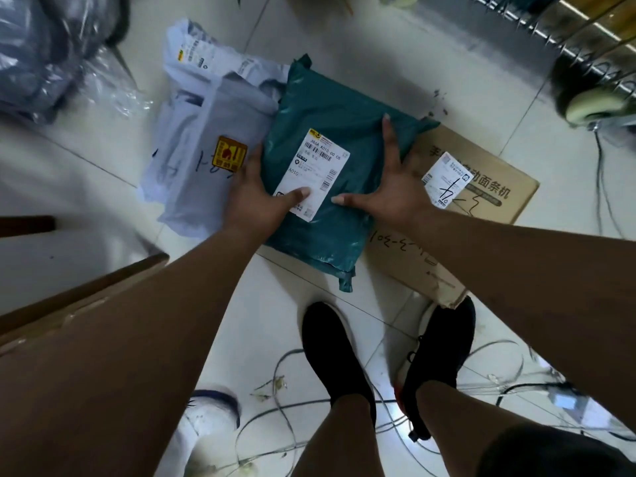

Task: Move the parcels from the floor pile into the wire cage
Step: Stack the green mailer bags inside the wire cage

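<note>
The green parcel [330, 108], lying mid-frame on the floor pile [206, 125], is clasped at its left edge by the left hand [254, 197] and pressed flat by the spread right hand [395, 191], whose fingers [389, 136] are best tucked under before it is lifted.

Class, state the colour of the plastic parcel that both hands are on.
The parcel is dark teal green, best seen in the head view.
</note>
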`<state>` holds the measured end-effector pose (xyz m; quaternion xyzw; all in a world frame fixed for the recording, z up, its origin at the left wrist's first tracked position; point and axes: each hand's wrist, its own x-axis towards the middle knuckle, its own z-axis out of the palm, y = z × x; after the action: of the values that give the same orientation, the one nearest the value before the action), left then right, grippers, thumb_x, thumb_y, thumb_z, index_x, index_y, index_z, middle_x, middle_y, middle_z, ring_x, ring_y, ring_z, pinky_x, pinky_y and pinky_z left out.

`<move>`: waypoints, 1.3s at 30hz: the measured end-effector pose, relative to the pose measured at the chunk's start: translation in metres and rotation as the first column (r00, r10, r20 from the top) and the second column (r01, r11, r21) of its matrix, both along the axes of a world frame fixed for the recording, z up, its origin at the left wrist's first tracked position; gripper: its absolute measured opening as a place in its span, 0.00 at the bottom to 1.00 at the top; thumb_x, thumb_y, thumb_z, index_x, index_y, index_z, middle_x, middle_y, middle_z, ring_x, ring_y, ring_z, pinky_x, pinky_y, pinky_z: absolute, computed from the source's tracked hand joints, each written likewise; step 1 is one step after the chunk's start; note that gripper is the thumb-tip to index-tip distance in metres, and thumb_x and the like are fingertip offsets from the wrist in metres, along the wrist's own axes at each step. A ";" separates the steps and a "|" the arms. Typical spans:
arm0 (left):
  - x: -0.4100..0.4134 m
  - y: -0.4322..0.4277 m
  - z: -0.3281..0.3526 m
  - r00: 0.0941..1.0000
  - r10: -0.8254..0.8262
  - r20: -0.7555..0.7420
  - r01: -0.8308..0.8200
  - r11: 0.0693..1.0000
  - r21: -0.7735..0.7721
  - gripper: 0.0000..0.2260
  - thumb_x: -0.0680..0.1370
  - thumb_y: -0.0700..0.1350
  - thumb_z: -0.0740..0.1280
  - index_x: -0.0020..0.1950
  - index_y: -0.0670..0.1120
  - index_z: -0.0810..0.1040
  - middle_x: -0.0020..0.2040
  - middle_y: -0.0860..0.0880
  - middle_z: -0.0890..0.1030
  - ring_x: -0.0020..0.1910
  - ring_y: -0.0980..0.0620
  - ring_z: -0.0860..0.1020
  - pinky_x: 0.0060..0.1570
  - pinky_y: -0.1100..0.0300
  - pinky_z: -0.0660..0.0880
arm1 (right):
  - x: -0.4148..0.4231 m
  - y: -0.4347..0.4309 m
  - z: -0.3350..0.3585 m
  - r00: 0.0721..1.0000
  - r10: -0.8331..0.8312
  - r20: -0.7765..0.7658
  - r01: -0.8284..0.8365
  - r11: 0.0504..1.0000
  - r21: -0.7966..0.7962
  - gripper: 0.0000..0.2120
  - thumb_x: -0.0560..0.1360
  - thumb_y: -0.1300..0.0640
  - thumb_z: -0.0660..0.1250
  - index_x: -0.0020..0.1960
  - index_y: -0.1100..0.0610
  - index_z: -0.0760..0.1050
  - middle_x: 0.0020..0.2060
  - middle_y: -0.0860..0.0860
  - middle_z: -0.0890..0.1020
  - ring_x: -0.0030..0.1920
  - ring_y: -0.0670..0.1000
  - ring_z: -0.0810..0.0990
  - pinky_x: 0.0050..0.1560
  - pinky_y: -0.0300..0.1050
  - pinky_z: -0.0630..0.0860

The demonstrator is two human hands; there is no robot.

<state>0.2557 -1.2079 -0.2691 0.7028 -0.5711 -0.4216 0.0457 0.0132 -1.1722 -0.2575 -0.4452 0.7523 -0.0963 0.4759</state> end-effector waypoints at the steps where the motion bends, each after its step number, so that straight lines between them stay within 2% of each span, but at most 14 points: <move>1: 0.000 0.008 0.003 0.999 0.010 0.047 -0.009 1.000 -0.020 0.50 0.67 0.68 0.76 0.82 0.58 0.55 0.77 0.46 0.67 0.74 0.43 0.68 0.72 0.44 0.68 | -0.002 -0.004 0.001 0.998 0.048 -0.051 -0.047 0.999 0.017 0.71 0.55 0.29 0.80 0.76 0.32 0.29 0.80 0.64 0.42 0.80 0.67 0.54 0.74 0.66 0.64; 5: -0.005 0.048 0.016 0.943 0.118 0.310 -0.080 0.988 -0.131 0.49 0.67 0.75 0.68 0.82 0.58 0.54 0.77 0.42 0.63 0.75 0.39 0.64 0.70 0.37 0.67 | -0.007 -0.024 0.003 0.967 0.175 -0.184 -0.158 0.982 0.103 0.75 0.48 0.23 0.77 0.75 0.31 0.27 0.79 0.65 0.33 0.80 0.67 0.38 0.73 0.75 0.53; 8: -0.016 0.081 0.022 0.909 0.276 0.313 -0.255 0.961 -0.107 0.49 0.68 0.75 0.69 0.82 0.59 0.52 0.79 0.39 0.55 0.76 0.36 0.61 0.70 0.38 0.65 | -0.010 -0.035 0.004 0.941 0.247 -0.232 -0.230 0.968 0.100 0.75 0.46 0.22 0.76 0.76 0.31 0.28 0.78 0.57 0.28 0.79 0.63 0.31 0.70 0.82 0.46; 10: -0.022 0.093 0.021 0.897 0.374 0.237 -0.382 0.924 -0.013 0.49 0.69 0.73 0.70 0.82 0.62 0.47 0.78 0.39 0.53 0.73 0.34 0.65 0.69 0.39 0.68 | -0.011 -0.043 0.005 0.880 0.351 -0.320 -0.349 0.935 0.066 0.74 0.46 0.19 0.74 0.76 0.31 0.30 0.79 0.51 0.29 0.79 0.62 0.30 0.69 0.82 0.42; 12: -0.029 0.099 0.020 0.862 0.503 0.065 -0.507 0.855 0.110 0.51 0.70 0.69 0.73 0.81 0.67 0.41 0.78 0.37 0.51 0.71 0.32 0.70 0.70 0.41 0.70 | -0.012 -0.058 0.008 0.829 0.436 -0.349 -0.444 0.894 0.064 0.71 0.47 0.17 0.70 0.77 0.31 0.31 0.81 0.51 0.34 0.80 0.62 0.33 0.69 0.81 0.39; 15: -0.040 0.101 0.018 0.820 0.543 -0.182 -0.518 0.839 0.169 0.56 0.69 0.62 0.79 0.78 0.72 0.36 0.78 0.38 0.53 0.76 0.37 0.65 0.70 0.52 0.64 | -0.012 -0.089 0.012 0.768 0.571 -0.289 -0.570 0.816 0.098 0.68 0.48 0.18 0.73 0.74 0.25 0.32 0.82 0.58 0.44 0.80 0.67 0.46 0.70 0.81 0.42; 18: -0.049 0.092 0.013 0.811 0.543 -0.219 -0.503 0.837 0.213 0.62 0.64 0.62 0.82 0.75 0.75 0.32 0.76 0.35 0.51 0.74 0.35 0.64 0.62 0.56 0.63 | -0.014 -0.114 0.015 0.713 0.666 -0.219 -0.654 0.745 0.134 0.71 0.48 0.25 0.80 0.73 0.23 0.32 0.82 0.59 0.46 0.78 0.70 0.55 0.73 0.74 0.58; 21: -0.053 0.084 0.006 0.795 0.573 -0.198 -0.539 0.817 0.203 0.66 0.60 0.61 0.85 0.73 0.77 0.32 0.75 0.35 0.51 0.71 0.34 0.66 0.60 0.57 0.64 | -0.017 -0.123 0.015 0.697 0.697 -0.171 -0.683 0.717 0.138 0.72 0.49 0.28 0.82 0.74 0.25 0.32 0.78 0.61 0.56 0.75 0.68 0.64 0.71 0.64 0.68; 24: -0.055 0.083 0.004 0.801 0.571 -0.183 -0.549 0.821 0.159 0.68 0.57 0.58 0.86 0.73 0.78 0.34 0.73 0.37 0.55 0.68 0.37 0.69 0.60 0.57 0.65 | -0.022 -0.115 0.015 0.709 0.679 -0.189 -0.675 0.732 0.097 0.70 0.51 0.27 0.81 0.75 0.26 0.32 0.73 0.62 0.63 0.69 0.67 0.70 0.67 0.61 0.72; 27: -0.058 0.077 0.013 0.811 0.560 -0.172 -0.547 0.829 0.118 0.67 0.55 0.58 0.87 0.72 0.80 0.36 0.73 0.38 0.57 0.66 0.36 0.72 0.62 0.54 0.68 | -0.032 -0.100 0.026 0.751 0.624 -0.214 -0.631 0.774 0.043 0.69 0.52 0.26 0.79 0.76 0.26 0.34 0.71 0.61 0.64 0.69 0.68 0.68 0.68 0.62 0.71; 30: -0.060 0.065 0.037 0.860 0.478 -0.178 -0.479 0.877 0.041 0.66 0.55 0.61 0.85 0.74 0.79 0.37 0.70 0.47 0.61 0.65 0.36 0.74 0.63 0.54 0.68 | -0.047 -0.091 0.055 0.824 0.525 -0.214 -0.540 0.842 -0.012 0.67 0.51 0.23 0.77 0.75 0.25 0.35 0.69 0.61 0.65 0.67 0.69 0.69 0.68 0.64 0.71; 31: -0.061 0.059 0.050 0.874 0.448 -0.185 -0.453 0.891 0.020 0.65 0.55 0.62 0.84 0.74 0.78 0.37 0.71 0.44 0.61 0.65 0.36 0.74 0.64 0.54 0.67 | -0.053 -0.087 0.069 0.850 0.484 -0.207 -0.500 0.866 -0.028 0.67 0.50 0.22 0.76 0.76 0.25 0.35 0.68 0.61 0.66 0.65 0.68 0.70 0.68 0.63 0.71; 33: -0.058 0.040 0.083 0.915 0.366 -0.171 -0.375 0.927 -0.020 0.64 0.55 0.64 0.83 0.74 0.80 0.38 0.76 0.37 0.57 0.71 0.36 0.70 0.66 0.53 0.64 | -0.063 -0.079 0.101 0.895 0.403 -0.189 -0.418 0.907 -0.046 0.67 0.51 0.21 0.75 0.76 0.26 0.35 0.66 0.61 0.66 0.63 0.68 0.72 0.67 0.60 0.73; 39: -0.042 -0.014 0.228 0.990 0.051 -0.131 -0.060 0.996 -0.066 0.60 0.59 0.62 0.84 0.75 0.79 0.44 0.79 0.42 0.52 0.80 0.41 0.58 0.77 0.46 0.61 | -0.073 -0.047 0.225 0.965 0.243 -0.101 -0.248 0.967 -0.050 0.64 0.56 0.26 0.78 0.74 0.23 0.33 0.62 0.59 0.65 0.59 0.68 0.76 0.67 0.56 0.75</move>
<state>0.2139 -1.2215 -0.0407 0.6877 -0.5615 -0.4446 0.1188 -0.0593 -1.2195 -0.0325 -0.5536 0.7095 -0.0390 0.4343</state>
